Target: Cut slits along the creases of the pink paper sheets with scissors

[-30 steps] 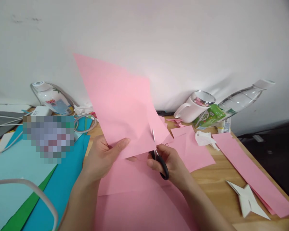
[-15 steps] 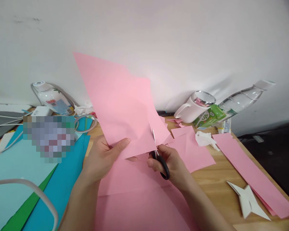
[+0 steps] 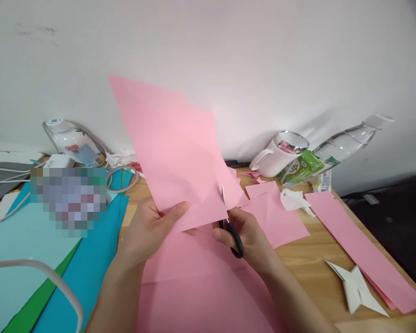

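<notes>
My left hand (image 3: 156, 226) pinches the lower left edge of a raised pink sheet of paper (image 3: 173, 152), thumb on top and fingers hidden behind. In my right hand (image 3: 246, 236) is a pair of black-handled scissors (image 3: 235, 240), its blades at the sheet's lower right edge. One blade shows in front of the paper. A strip at the right side of the sheet bends away from the blades. Beneath both hands lies a larger creased pink sheet (image 3: 201, 296), which reaches toward me.
Pink strips (image 3: 364, 249) and a folded white paper star (image 3: 357, 287) lie at the right. Behind stand a white mug (image 3: 272, 159), a green carton (image 3: 300, 167) and a clear bottle (image 3: 348, 143). Blue paper (image 3: 86, 259), a tape roll (image 3: 122, 179) and a white cable (image 3: 55, 277) are left.
The raised sheet has shifted very slightly at its top and lower edge. The scissors stay at the lower right edge, and both hands keep their hold.
</notes>
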A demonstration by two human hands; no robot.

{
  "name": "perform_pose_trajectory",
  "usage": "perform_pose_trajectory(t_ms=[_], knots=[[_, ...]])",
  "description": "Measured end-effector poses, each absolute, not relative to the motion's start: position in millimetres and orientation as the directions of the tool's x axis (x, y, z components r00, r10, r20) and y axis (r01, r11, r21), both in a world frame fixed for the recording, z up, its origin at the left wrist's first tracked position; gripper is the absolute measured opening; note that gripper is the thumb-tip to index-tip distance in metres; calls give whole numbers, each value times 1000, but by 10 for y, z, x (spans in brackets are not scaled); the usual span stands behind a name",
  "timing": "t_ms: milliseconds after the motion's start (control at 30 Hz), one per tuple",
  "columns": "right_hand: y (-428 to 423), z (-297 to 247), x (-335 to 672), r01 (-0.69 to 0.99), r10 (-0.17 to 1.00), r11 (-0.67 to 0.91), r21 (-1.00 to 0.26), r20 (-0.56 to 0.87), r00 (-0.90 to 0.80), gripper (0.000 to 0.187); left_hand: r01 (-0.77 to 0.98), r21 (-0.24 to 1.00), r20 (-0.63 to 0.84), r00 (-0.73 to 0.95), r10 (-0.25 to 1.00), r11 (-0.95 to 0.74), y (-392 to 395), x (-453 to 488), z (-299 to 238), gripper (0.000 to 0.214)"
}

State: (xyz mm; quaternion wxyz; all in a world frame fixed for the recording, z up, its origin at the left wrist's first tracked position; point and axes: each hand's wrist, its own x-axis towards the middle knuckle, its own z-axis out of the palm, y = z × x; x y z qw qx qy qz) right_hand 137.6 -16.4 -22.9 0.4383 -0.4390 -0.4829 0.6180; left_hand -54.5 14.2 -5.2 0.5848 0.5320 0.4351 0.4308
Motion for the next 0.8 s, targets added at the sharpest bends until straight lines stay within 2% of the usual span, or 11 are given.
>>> perform_pose_trajectory(t_ms=[167, 433, 800], knots=[[-158, -204, 1370, -122, 969, -181, -976, -157, -189, 30, -27, 998, -43, 243, 969, 51, 139, -546, -57, 17], [-171, -211, 1379, -145, 968, -164, -976, -131, -213, 25, -59, 997, -40, 250, 967, 56, 139, -537, -51, 15], [-151, -228, 1382, -142, 972, -173, -975, -146, -185, 31, -33, 998, -48, 264, 963, 58, 147, -538, -52, 15]])
